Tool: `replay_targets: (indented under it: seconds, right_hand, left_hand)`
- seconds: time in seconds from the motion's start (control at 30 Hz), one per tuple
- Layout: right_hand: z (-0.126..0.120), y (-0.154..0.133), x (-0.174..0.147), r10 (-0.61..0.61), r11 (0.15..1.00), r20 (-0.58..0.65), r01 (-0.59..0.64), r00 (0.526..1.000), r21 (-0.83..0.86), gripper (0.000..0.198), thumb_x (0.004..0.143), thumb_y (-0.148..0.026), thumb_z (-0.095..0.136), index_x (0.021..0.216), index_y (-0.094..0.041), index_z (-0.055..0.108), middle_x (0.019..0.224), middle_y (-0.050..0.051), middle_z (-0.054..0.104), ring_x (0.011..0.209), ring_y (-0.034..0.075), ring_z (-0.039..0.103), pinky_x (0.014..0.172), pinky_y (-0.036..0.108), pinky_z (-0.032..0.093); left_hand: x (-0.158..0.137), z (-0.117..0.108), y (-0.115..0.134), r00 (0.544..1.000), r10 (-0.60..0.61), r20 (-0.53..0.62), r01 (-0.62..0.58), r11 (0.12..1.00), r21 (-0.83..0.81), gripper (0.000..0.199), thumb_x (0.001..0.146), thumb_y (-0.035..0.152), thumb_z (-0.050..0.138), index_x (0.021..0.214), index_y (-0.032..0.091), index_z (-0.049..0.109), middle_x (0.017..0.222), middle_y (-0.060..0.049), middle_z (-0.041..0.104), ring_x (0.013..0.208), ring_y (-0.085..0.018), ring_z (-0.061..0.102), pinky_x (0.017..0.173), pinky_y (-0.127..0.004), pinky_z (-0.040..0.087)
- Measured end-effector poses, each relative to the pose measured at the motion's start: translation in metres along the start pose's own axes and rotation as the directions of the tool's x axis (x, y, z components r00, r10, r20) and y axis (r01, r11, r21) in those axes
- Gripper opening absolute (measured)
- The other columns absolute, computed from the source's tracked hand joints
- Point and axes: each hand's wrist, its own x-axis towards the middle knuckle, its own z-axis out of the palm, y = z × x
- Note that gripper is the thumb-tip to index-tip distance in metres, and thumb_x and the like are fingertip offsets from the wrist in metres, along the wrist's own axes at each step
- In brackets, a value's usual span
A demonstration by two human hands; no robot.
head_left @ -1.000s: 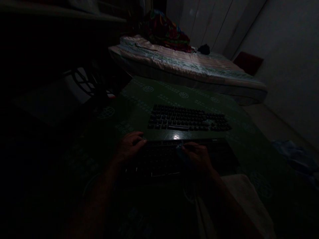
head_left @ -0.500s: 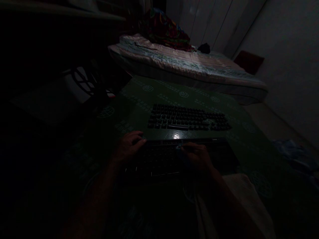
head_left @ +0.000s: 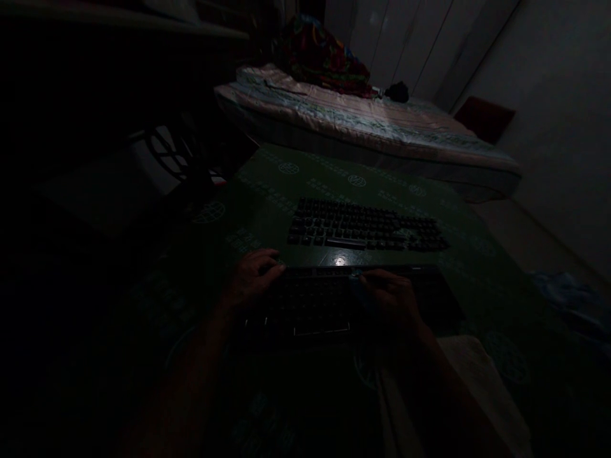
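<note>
A dark keyboard base [head_left: 310,302] without most of its keycaps lies on the green printed tablecloth [head_left: 258,210]. My left hand [head_left: 252,277] grips its far left corner, the thumb along the top edge and the fingers reaching past it. Over the right-middle of the base, my right hand [head_left: 391,296] is closed around a small bluish tool [head_left: 357,280]; its tip touches near the top row, and its kind is too dark to make out. Behind the base, the loose black keycaps [head_left: 348,226] are laid out in keyboard order, including the long space bar [head_left: 346,243].
A light cloth [head_left: 470,369] lies under and beside my right forearm. Past the table stands a bed [head_left: 344,114] with a dark red patterned blanket [head_left: 329,63]. At left is a dark wheel-like frame [head_left: 167,152]. Bluish fabric [head_left: 573,299] sits off the right side.
My right hand and its bluish tool have shifted slightly right along the top of the keyboard base. My left hand stays at the corner. The whole view has moved a little.
</note>
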Motion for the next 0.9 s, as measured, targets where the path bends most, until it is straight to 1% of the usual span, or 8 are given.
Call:
replay_targets:
  seconds: [0.1, 0.17, 0.23, 0.33, 0.43, 0.6, 0.8, 0.9]
  right_hand:
    - [-0.0024, 0.0023, 0.0006, 0.024, 0.999, -0.002, -0.024, 1.0, -0.021, 0.019, 0.074, -0.034, 0.06, 0.073, -0.018, 0.071, 0.069, 0.005, 0.071, 0.058, 0.016, 0.063, 0.052, 0.024, 0.047]
    - [-0.0037, 0.0032, 0.0, 0.041, 0.998, 0.026, -0.039, 0.999, -0.039, 0.02, 0.075, -0.034, 0.061, 0.073, -0.017, 0.071, 0.07, 0.005, 0.072, 0.06, 0.017, 0.064, 0.052, 0.024, 0.047]
    - [-0.004, 0.0034, -0.0009, 0.025, 0.999, 0.041, -0.023, 0.999, -0.03, 0.019, 0.074, -0.034, 0.061, 0.074, -0.017, 0.071, 0.072, 0.005, 0.072, 0.062, 0.017, 0.064, 0.055, 0.024, 0.048]
    - [-0.0018, 0.0034, -0.0012, -0.002, 1.0, 0.008, 0.002, 1.0, 0.024, 0.019, 0.075, -0.033, 0.061, 0.074, -0.018, 0.071, 0.071, 0.005, 0.072, 0.061, 0.017, 0.065, 0.055, 0.024, 0.049]
    - [-0.0004, 0.0032, -0.0007, 0.028, 1.0, -0.027, -0.028, 0.999, 0.011, 0.018, 0.074, -0.034, 0.061, 0.073, -0.018, 0.071, 0.068, 0.004, 0.072, 0.057, 0.016, 0.064, 0.052, 0.023, 0.048]
    - [-0.006, 0.0, -0.0019, 0.056, 0.998, 0.007, -0.056, 0.998, -0.028, 0.018, 0.072, -0.033, 0.063, 0.069, -0.017, 0.07, 0.071, 0.005, 0.073, 0.06, 0.017, 0.066, 0.054, 0.024, 0.049]
    - [-0.0034, -0.0018, -0.0011, 0.004, 1.0, 0.012, -0.003, 1.0, -0.014, 0.02, 0.076, -0.033, 0.059, 0.072, -0.018, 0.07, 0.072, 0.005, 0.073, 0.064, 0.017, 0.066, 0.058, 0.025, 0.05]
    - [-0.0054, -0.0019, -0.0013, 0.024, 1.0, 0.039, -0.023, 0.999, -0.02, 0.019, 0.075, -0.033, 0.06, 0.071, -0.018, 0.071, 0.072, 0.006, 0.073, 0.063, 0.018, 0.065, 0.056, 0.026, 0.049]
  left_hand:
    - [-0.0001, 0.0003, -0.0003, 1.0, -0.003, 0.005, 0.003, 1.0, 0.002, 0.044, 0.072, 0.059, 0.048, 0.073, 0.019, 0.066, 0.112, -0.01, 0.064, 0.109, -0.026, 0.056, 0.098, -0.042, 0.042]
    - [-0.0006, -0.0002, 0.0009, 1.0, -0.002, 0.013, 0.002, 1.0, -0.005, 0.043, 0.072, 0.058, 0.048, 0.073, 0.019, 0.066, 0.113, -0.011, 0.064, 0.108, -0.026, 0.056, 0.097, -0.043, 0.042]
    - [-0.0011, -0.0008, 0.0023, 1.0, -0.001, 0.011, 0.001, 1.0, -0.013, 0.042, 0.073, 0.057, 0.048, 0.073, 0.019, 0.065, 0.113, -0.011, 0.064, 0.108, -0.027, 0.056, 0.096, -0.043, 0.042]
    - [-0.0017, -0.0013, 0.0033, 1.0, 0.003, 0.009, -0.003, 1.0, -0.013, 0.042, 0.073, 0.057, 0.048, 0.073, 0.019, 0.066, 0.113, -0.01, 0.064, 0.108, -0.027, 0.056, 0.097, -0.043, 0.042]
    - [-0.0018, -0.0013, 0.0024, 1.0, 0.001, 0.01, 0.0, 1.0, -0.011, 0.041, 0.073, 0.056, 0.048, 0.073, 0.019, 0.066, 0.114, -0.01, 0.063, 0.108, -0.026, 0.056, 0.098, -0.043, 0.041]
    - [-0.0016, -0.0006, 0.0001, 1.0, 0.004, 0.014, -0.004, 1.0, -0.019, 0.041, 0.073, 0.057, 0.048, 0.073, 0.02, 0.066, 0.113, -0.01, 0.064, 0.108, -0.026, 0.056, 0.097, -0.042, 0.042]
    - [-0.0014, -0.0004, 0.0008, 1.0, 0.009, 0.007, -0.009, 1.0, -0.006, 0.04, 0.074, 0.056, 0.049, 0.073, 0.02, 0.066, 0.113, -0.009, 0.064, 0.108, -0.025, 0.056, 0.098, -0.042, 0.042]
    - [-0.0013, -0.0011, 0.0019, 1.0, 0.004, 0.004, -0.004, 1.0, -0.008, 0.041, 0.073, 0.057, 0.048, 0.073, 0.02, 0.066, 0.113, -0.009, 0.064, 0.108, -0.026, 0.056, 0.097, -0.042, 0.042]
